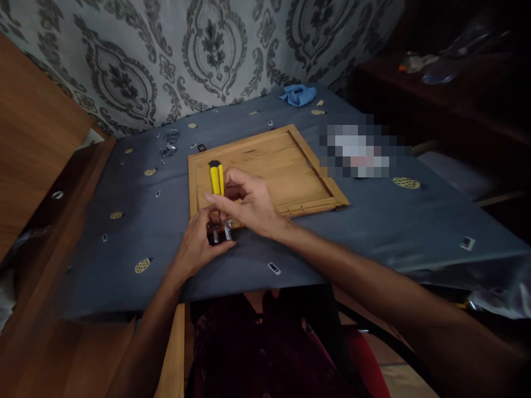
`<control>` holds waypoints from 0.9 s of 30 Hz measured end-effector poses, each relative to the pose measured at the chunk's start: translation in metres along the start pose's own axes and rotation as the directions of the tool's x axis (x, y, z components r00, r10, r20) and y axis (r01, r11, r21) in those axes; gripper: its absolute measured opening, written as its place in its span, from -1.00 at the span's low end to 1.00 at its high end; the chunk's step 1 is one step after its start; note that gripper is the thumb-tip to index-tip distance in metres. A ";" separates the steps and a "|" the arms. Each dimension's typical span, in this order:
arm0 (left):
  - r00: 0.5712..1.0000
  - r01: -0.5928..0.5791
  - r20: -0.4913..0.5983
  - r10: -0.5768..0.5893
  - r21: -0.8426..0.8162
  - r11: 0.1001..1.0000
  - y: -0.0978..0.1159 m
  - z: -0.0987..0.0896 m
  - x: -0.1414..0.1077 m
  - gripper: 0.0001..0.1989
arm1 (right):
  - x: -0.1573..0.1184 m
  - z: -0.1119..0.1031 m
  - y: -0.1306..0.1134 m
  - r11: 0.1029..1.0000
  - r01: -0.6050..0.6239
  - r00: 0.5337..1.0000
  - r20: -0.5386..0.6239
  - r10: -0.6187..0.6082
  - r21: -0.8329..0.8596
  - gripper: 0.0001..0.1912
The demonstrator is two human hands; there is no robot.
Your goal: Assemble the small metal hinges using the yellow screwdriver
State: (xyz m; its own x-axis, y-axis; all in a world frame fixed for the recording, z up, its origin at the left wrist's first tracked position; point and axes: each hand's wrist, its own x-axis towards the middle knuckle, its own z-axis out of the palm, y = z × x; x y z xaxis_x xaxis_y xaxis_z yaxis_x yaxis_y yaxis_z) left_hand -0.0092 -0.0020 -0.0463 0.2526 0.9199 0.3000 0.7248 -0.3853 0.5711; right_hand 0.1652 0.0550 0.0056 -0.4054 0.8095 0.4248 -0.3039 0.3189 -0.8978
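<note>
A framed wooden cabinet door lies flat on the cloth-covered table. At its near left corner, my left hand is closed around a metal hinge, thumb below and fingers above. My right hand grips a screwdriver with a yellow and black handle. The screwdriver stands nearly upright, its shaft pointing down to the hinge. My fingers partly cover the shaft, and I cannot tell whether the tip sits in a screw.
Small metal pieces lie at the table's back left. A crumpled blue cloth is at the back edge, and a blurred-out item sits right of the door. Wooden furniture borders the left side, a patterned curtain the back.
</note>
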 end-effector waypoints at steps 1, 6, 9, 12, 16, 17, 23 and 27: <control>1.000 -0.001 0.002 0.001 -0.012 1.000 0.001 0.000 0.000 -0.37 | -0.001 -0.002 0.001 1.000 0.011 1.000 -0.030 -0.011 -0.002 -0.57; 1.000 0.011 0.011 -0.011 -0.026 1.000 0.001 0.000 0.000 -0.32 | -0.008 -0.011 0.008 0.997 0.031 1.000 -0.003 -0.031 -0.069 -0.58; 1.000 0.010 0.010 -0.010 -0.044 0.999 0.000 0.000 -0.001 -0.28 | -0.010 -0.013 0.010 0.997 0.015 1.000 0.022 -0.014 -0.070 -0.61; 1.000 0.011 0.008 -0.010 -0.042 0.999 0.000 0.000 -0.001 -0.27 | -0.009 -0.013 0.012 0.995 0.009 1.000 0.009 -0.008 -0.095 -0.60; 1.000 0.025 0.016 -0.024 -0.034 0.999 0.000 0.000 -0.001 -0.26 | -0.008 -0.013 0.013 0.995 0.032 0.999 0.002 -0.032 -0.093 -0.59; 0.999 0.030 0.019 -0.029 -0.033 0.999 0.000 0.000 -0.001 -0.27 | -0.008 -0.013 0.012 0.995 0.030 1.000 0.003 -0.029 -0.092 -0.59; 0.999 0.028 0.016 -0.027 -0.021 0.999 0.002 -0.001 0.000 -0.37 | -0.008 -0.013 0.011 0.996 0.002 1.000 0.018 0.000 -0.090 -0.60; 0.999 0.021 0.030 -0.020 -0.010 1.000 0.007 -0.003 0.002 -0.49 | -0.009 -0.012 0.009 0.999 -0.002 0.998 0.064 0.005 -0.047 -0.69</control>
State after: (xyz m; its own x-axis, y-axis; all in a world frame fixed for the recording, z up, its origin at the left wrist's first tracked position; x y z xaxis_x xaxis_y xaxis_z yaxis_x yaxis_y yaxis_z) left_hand -0.0058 -0.0025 -0.0392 0.2565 0.9294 0.2655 0.7235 -0.3668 0.5848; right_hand 0.1770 0.0566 -0.0078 -0.4613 0.7780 0.4265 -0.2623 0.3397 -0.9032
